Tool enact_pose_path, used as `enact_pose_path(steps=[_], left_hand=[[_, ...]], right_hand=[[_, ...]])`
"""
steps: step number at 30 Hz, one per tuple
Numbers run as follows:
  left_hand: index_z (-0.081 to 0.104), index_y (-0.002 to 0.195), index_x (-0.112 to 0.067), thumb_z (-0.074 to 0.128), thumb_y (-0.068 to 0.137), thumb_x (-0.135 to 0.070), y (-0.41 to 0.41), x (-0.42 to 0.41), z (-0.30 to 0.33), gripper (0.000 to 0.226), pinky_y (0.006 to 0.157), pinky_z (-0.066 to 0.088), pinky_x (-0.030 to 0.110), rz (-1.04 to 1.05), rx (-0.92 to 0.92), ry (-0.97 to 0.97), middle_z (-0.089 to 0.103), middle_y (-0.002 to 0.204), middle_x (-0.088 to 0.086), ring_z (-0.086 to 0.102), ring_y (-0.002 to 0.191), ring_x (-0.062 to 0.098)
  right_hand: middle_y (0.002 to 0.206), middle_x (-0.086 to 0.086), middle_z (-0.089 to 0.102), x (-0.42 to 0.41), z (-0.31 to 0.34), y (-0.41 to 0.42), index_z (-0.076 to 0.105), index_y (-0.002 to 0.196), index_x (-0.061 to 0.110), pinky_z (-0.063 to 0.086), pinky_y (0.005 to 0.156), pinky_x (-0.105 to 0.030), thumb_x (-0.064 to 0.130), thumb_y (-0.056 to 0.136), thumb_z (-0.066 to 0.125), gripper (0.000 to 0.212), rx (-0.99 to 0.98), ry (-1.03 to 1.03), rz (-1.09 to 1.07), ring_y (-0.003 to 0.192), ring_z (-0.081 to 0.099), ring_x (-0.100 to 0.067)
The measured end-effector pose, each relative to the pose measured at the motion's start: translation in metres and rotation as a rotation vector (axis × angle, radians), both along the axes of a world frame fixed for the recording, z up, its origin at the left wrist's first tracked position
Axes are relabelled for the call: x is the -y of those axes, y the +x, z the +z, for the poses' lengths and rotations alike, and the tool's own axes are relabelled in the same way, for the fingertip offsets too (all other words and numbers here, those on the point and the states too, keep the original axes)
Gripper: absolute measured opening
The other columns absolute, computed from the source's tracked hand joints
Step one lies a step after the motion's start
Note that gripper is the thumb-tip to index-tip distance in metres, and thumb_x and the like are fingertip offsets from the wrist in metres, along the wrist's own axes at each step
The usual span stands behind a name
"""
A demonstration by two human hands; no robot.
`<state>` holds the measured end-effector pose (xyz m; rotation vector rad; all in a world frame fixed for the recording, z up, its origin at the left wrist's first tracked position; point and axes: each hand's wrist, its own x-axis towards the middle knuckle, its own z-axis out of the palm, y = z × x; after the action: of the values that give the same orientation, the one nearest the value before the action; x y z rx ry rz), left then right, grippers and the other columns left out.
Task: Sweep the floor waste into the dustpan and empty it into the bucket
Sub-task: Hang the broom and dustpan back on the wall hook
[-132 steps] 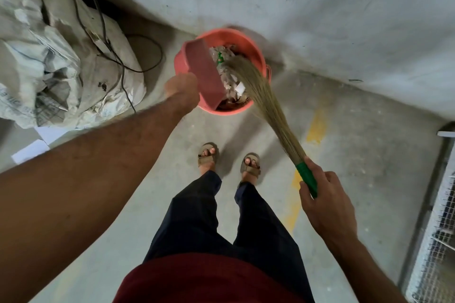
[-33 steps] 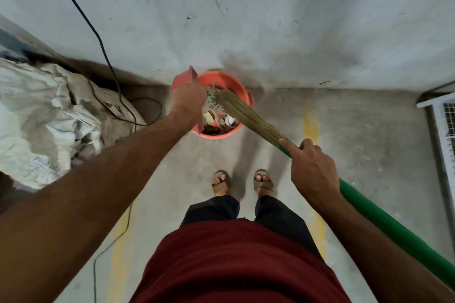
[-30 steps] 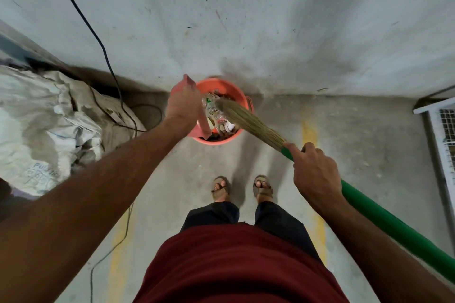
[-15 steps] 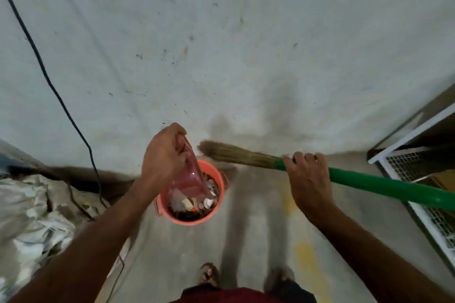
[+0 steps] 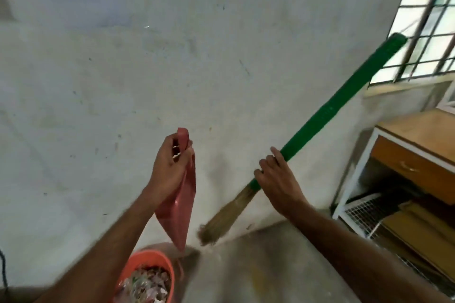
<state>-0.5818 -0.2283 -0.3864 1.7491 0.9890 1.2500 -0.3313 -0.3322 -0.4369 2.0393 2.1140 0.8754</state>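
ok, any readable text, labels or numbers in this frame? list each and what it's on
None readable in the head view.
Dustpan held by the left hand: plain, no label visible.
Broom handle held by the right hand: plain green, no print.
Waste in the bucket: scraps too blurred to tell if printed.
Cabinet: no markings visible.

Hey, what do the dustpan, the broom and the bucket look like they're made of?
Dustpan: probably thin plastic, going by its smooth, evenly dull red sheet, gripped by the left hand.
Broom: bristles look like dried grass or straw, tan and fibrous; the handle's green coat is faintly glossy, its core unclear.
Bucket: likely moulded plastic, with an even orange, rounded rim.
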Motion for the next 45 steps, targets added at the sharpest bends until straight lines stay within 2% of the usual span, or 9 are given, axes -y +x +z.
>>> enact_pose_path(steps=[5, 9, 14, 21, 27, 33, 37, 41, 45], left_hand=[[0.056, 0.113, -0.022, 0.051, 0.104, -0.02, 0.117, 0.026, 0.058, 0.01, 0.075, 0.054, 0.022, -0.175, 0.032, 0.099, 0.065, 0.104, 0.004, 0.062, 0.078, 0.006], [0.051, 0.12, -0.036, 0.048, 0.103, -0.036, 0.183, 0.029, 0.092, 0.017, 0.092, 0.053, 0.035, -0.236, -0.029, 0.192, 0.062, 0.105, -0.008, 0.065, 0.098, 0.007], [0.045, 0.134, -0.043, 0.05, 0.101, -0.049, 0.254, 0.026, 0.134, 0.034, 0.106, 0.048, 0.039, -0.239, -0.145, 0.245, 0.059, 0.127, -0.014, 0.059, 0.12, 0.007], [0.052, 0.108, -0.026, 0.064, 0.096, -0.035, 0.349, -0.005, 0.176, 0.019, 0.091, 0.055, 0.048, -0.247, 0.016, 0.335, 0.06, 0.095, -0.011, 0.065, 0.094, 0.012], [0.054, 0.102, -0.025, 0.087, 0.057, -0.068, 0.405, -0.03, 0.187, 0.071, 0.074, 0.059, 0.032, -0.308, 0.078, 0.22, 0.068, 0.087, -0.007, 0.068, 0.076, 0.009], [0.046, 0.084, -0.007, 0.089, 0.071, -0.044, 0.449, -0.091, 0.183, 0.058, 0.062, 0.06, 0.039, -0.465, 0.082, 0.307, 0.052, 0.074, -0.003, 0.055, 0.061, 0.015], [0.044, 0.082, -0.004, 0.086, 0.077, -0.038, 0.468, -0.118, 0.175, 0.054, 0.057, 0.054, 0.03, -0.47, 0.102, 0.334, 0.047, 0.07, -0.006, 0.049, 0.057, 0.011], [0.046, 0.076, -0.013, 0.084, 0.079, -0.04, 0.478, -0.148, 0.168, 0.047, 0.056, 0.053, 0.032, -0.492, 0.058, 0.31, 0.046, 0.066, -0.002, 0.049, 0.059, 0.014], [0.05, 0.069, -0.036, 0.084, 0.081, -0.034, 0.494, -0.169, 0.165, 0.036, 0.062, 0.055, 0.03, -0.506, 0.042, 0.305, 0.047, 0.061, -0.014, 0.052, 0.059, 0.009]], right_hand=[[0.097, -0.017, 0.067, 0.009, 0.048, 0.068, 0.073, 0.089, 0.006, 0.025, 0.12, -0.058, 0.016, 0.076, 0.085, 0.02, -0.021, 0.1, 0.005, 0.107, 0.059, -0.035], [0.099, -0.017, 0.063, 0.023, 0.093, 0.108, 0.073, 0.086, 0.008, 0.023, 0.12, -0.06, 0.012, 0.074, 0.082, 0.016, 0.007, 0.213, 0.021, 0.109, 0.057, -0.037], [0.104, -0.012, 0.06, 0.027, 0.128, 0.156, 0.07, 0.092, 0.011, 0.048, 0.099, -0.048, 0.014, 0.071, 0.086, 0.027, 0.0, 0.421, 0.03, 0.1, 0.056, -0.03], [0.098, -0.01, 0.057, 0.004, 0.165, 0.218, 0.066, 0.106, 0.013, 0.054, 0.077, -0.042, 0.013, 0.081, 0.075, 0.026, 0.024, 0.599, 0.093, 0.088, 0.055, -0.027], [0.097, -0.007, 0.063, -0.041, 0.171, 0.254, 0.071, 0.101, 0.016, 0.055, 0.085, -0.04, 0.021, 0.094, 0.05, 0.022, 0.06, 0.714, 0.242, 0.088, 0.06, -0.025], [0.092, -0.008, 0.063, -0.094, 0.157, 0.29, 0.073, 0.104, 0.015, 0.05, 0.101, -0.043, 0.019, 0.097, 0.061, 0.014, 0.054, 0.772, 0.312, 0.093, 0.057, -0.027], [0.095, -0.004, 0.06, -0.122, 0.151, 0.312, 0.071, 0.111, 0.018, 0.051, 0.078, -0.034, 0.023, 0.094, 0.062, 0.02, 0.006, 0.635, 0.299, 0.086, 0.054, -0.022], [0.102, 0.004, 0.055, -0.131, 0.177, 0.338, 0.066, 0.111, 0.024, 0.047, 0.065, -0.024, 0.018, 0.085, 0.063, 0.027, -0.324, 0.634, 0.357, 0.083, 0.051, -0.011], [0.111, 0.011, 0.058, -0.158, 0.25, 0.366, 0.052, 0.13, 0.029, 0.052, 0.073, -0.019, 0.035, 0.096, 0.06, 0.035, -1.058, 0.864, 0.29, 0.096, 0.06, -0.005]])
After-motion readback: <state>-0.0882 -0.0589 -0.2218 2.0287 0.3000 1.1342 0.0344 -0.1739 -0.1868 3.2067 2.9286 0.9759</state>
